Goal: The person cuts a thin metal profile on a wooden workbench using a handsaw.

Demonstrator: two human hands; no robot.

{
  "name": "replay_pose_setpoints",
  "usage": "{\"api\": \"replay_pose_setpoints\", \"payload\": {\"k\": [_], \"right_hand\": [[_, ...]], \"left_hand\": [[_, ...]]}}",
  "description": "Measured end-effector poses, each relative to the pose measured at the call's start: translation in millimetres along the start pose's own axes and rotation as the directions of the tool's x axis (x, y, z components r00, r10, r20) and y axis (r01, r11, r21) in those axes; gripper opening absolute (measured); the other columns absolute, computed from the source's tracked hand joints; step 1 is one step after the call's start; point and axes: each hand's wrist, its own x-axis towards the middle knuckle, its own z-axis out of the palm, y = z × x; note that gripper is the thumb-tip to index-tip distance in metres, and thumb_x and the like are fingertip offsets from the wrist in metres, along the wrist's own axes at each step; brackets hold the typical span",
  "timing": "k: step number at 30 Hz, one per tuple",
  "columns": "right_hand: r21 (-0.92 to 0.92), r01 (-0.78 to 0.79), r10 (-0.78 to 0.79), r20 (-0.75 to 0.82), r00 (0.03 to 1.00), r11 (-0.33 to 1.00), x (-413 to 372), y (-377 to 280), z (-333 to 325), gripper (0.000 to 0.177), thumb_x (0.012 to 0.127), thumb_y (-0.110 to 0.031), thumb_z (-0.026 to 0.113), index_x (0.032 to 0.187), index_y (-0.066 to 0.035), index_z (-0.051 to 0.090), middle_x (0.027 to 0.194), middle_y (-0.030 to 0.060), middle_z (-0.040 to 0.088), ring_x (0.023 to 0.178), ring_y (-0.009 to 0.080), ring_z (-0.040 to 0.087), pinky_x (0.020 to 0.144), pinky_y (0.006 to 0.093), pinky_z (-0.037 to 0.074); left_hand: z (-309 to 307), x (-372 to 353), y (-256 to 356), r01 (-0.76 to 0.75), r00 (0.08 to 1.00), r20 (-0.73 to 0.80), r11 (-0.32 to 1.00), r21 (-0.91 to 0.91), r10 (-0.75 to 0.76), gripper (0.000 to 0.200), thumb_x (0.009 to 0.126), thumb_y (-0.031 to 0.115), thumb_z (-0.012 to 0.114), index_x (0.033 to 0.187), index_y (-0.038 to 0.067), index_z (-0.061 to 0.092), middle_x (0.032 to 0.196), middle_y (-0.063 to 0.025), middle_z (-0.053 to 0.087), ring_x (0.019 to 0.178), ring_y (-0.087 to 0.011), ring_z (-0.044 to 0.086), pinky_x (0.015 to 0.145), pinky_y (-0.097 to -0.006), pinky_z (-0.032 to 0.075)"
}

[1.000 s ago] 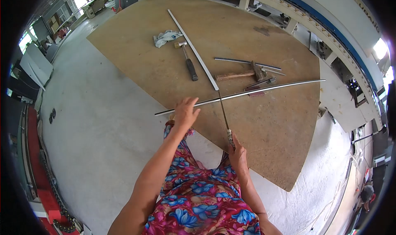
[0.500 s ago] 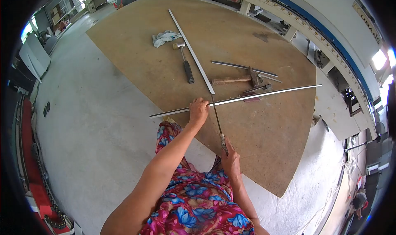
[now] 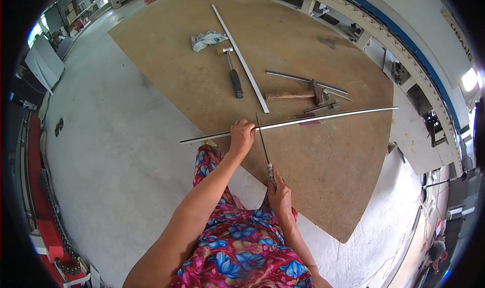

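My left hand point(image 3: 243, 135) is closed around a long thin metal strip point(image 3: 348, 113), white on top with a dark side, lying crosswise near the board's front edge. In my right hand point(image 3: 279, 193) is the wrapped handle of a slender dark file point(image 3: 262, 141). Its blade crosses the strip just right of my left fingers, and the tip points away from me. Beyond the tip lies a second pale strip point(image 3: 242, 60), apart from the file. Fine detail where blade and strip meet is too small to make out.
On the brown board point(image 3: 328, 187) lie a black-handled mallet point(image 3: 235, 78), a crumpled cloth point(image 3: 206, 40), a wooden-handled hammer point(image 3: 293, 95), a short dark strip point(image 3: 303, 81) and small metal pieces point(image 3: 323, 107). A large machine point(image 3: 394, 30) borders the board at the far right.
The file has shifted slightly left, and its tip now sits clear of the second strip's near end. My left hand stays on the crosswise strip. The whole view has turned a little.
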Motion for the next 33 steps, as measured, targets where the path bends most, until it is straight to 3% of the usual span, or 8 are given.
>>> {"api": "replay_pose_setpoints", "payload": {"k": [12,14,17,24,33], "right_hand": [[-0.048,0.012,-0.011,0.011,1.000,0.999,5.1,2.0,9.5,0.051,0.086,0.000,0.057,0.135,-0.007,0.050,0.097,0.0282,0.064,0.086,0.0434,0.066,0.073,0.0475,0.052],[-0.028,0.054,-0.054,0.002,0.999,0.998,17.9,-0.1,12.3,0.050,0.086,0.000,0.056,0.135,-0.005,0.050,0.097,0.0291,0.064,0.086,0.0445,0.065,0.073,0.0483,0.052],[-0.052,-0.014,0.017,0.058,0.998,0.999,46.5,-11.7,17.0,0.053,0.085,0.003,0.056,0.137,-0.001,0.048,0.111,0.0304,0.062,0.103,0.0424,0.062,0.084,0.0438,0.050],[-0.149,0.039,-0.034,0.031,0.999,0.988,101.6,-18.0,45.2,0.053,0.084,0.002,0.056,0.136,0.001,0.047,0.103,0.0305,0.063,0.096,0.0443,0.063,0.080,0.0468,0.051],[-0.077,-0.043,0.048,0.069,0.996,0.996,25.3,-9.1,22.2,0.056,0.085,0.001,0.057,0.139,-0.003,0.045,0.097,0.0324,0.063,0.093,0.0463,0.063,0.076,0.0477,0.051]], "left_hand": [[0.9,-2.5,1.3,-0.016,0.999,-0.029,1.000,0.009,0.017,0.011,0.079,0.011,0.070,0.089,0.009,0.070,0.092,-0.0059,0.059,0.096,-0.0296,0.056,0.081,-0.0466,0.043],[0.6,-1.9,2.1,-0.014,1.000,-0.020,1.000,0.014,0.014,0.010,0.079,0.010,0.070,0.089,0.009,0.070,0.092,-0.0060,0.059,0.096,-0.0295,0.055,0.081,-0.0460,0.043],[3.3,-3.5,0.0,-0.024,0.999,-0.030,1.000,0.011,0.024,0.009,0.079,0.010,0.069,0.087,0.009,0.069,0.091,-0.0062,0.058,0.096,-0.0295,0.055,0.081,-0.0455,0.043],[-0.6,-3.1,0.2,-0.027,0.999,-0.037,0.999,-0.034,0.025,0.008,0.080,0.010,0.067,0.087,0.008,0.069,0.090,-0.0069,0.058,0.095,-0.0310,0.055,0.080,-0.0462,0.042],[1.2,-2.2,1.1,-0.009,0.999,-0.036,1.000,-0.017,0.009,0.009,0.077,0.010,0.069,0.086,0.009,0.070,0.090,-0.0071,0.059,0.095,-0.0303,0.056,0.080,-0.0457,0.042]]}}
